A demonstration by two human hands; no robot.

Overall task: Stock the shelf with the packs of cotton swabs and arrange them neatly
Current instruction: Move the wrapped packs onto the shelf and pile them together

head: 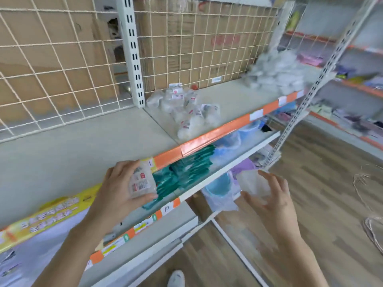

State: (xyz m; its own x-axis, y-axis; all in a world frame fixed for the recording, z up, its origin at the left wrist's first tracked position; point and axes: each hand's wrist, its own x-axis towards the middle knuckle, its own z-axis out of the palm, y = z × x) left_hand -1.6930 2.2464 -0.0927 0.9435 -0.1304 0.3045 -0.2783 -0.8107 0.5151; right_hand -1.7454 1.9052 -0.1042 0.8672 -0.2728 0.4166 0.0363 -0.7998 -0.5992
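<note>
Right hand (272, 198) around blurry pack (253, 183)

Handwritten "10" on a white price tag (166, 209)

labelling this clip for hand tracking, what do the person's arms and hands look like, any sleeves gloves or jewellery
Both forearms are bare down to the bottom edge of the picture, with no sleeve in view. The left hand and the right hand wear no gloves, and no ring, watch or bracelet shows on either.
</note>
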